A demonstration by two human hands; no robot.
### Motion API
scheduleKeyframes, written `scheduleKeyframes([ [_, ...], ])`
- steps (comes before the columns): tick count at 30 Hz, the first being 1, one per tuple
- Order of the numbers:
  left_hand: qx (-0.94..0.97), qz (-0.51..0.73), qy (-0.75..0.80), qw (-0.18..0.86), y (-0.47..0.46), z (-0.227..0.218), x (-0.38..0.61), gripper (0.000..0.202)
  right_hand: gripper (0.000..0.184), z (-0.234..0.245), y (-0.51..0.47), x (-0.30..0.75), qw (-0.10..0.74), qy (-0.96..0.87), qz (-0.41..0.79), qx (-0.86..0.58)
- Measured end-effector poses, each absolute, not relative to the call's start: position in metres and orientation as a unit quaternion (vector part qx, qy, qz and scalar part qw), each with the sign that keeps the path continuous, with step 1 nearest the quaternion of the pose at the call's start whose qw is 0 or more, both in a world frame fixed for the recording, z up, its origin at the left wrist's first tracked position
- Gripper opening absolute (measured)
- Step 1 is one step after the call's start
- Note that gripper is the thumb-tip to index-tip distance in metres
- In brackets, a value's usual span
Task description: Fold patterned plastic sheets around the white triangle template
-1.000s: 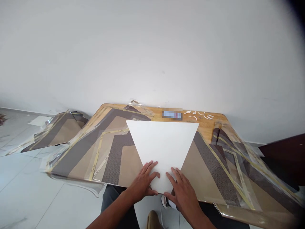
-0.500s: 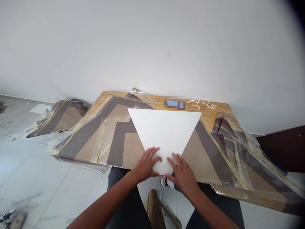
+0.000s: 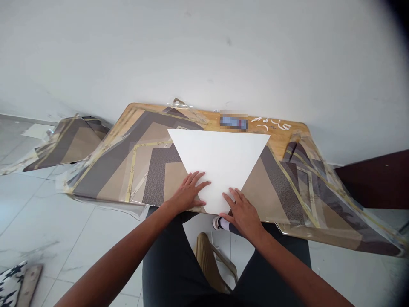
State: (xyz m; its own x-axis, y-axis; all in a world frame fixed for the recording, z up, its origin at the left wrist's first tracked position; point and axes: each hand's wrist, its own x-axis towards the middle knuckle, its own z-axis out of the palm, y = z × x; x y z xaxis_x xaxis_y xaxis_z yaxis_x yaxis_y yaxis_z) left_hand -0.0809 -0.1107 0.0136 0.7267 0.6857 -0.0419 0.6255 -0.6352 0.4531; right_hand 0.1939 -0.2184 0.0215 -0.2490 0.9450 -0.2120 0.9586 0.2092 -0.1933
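A taped, plastic-wrapped brown panel lies on the tiled floor at left; the left hand rests spread and flat on the near left edge of the white card, and the right hand lies spread on its near right edge, neither pinching; the card sits on a matching taped panel atop the wooden counter; it looks light and fairly stiff, best taken by its free far corners.
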Motion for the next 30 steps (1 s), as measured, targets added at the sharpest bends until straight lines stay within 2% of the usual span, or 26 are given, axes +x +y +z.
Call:
scheduleKeyframes([
  [2, 0.904, 0.058, 0.362, 0.220, -0.105, 0.011, -0.084, 0.080, 0.069, 0.024, -0.218, 0.193, 0.024, 0.777, -0.140, 0.613],
  [8, 0.899, 0.054, 0.369, 0.231, -0.093, 0.015, -0.083, 0.064, 0.069, 0.025, -0.219, 0.195, 0.021, 0.785, -0.128, 0.606],
  [18, 0.896, 0.051, 0.365, 0.248, -0.099, 0.007, -0.082, 0.066, 0.070, 0.025, -0.220, 0.195, 0.047, 0.787, -0.122, 0.602],
  [24, 0.898, 0.056, 0.363, 0.243, -0.099, -0.001, -0.082, 0.069, 0.051, 0.041, -0.185, 0.186, 0.030, 0.773, -0.145, 0.617],
  [26, 0.900, 0.046, 0.364, 0.235, -0.099, -0.004, -0.081, 0.078, 0.065, 0.042, -0.165, 0.171, 0.036, 0.760, -0.152, 0.631],
  [29, 0.898, 0.033, 0.371, 0.232, -0.099, -0.010, -0.080, 0.103, 0.112, 0.041, -0.134, 0.144, 0.099, 0.737, -0.191, 0.641],
  [30, 0.897, 0.030, 0.374, 0.233, -0.099, -0.013, -0.080, 0.110, 0.122, 0.040, -0.126, 0.136, 0.124, 0.729, -0.203, 0.641],
])
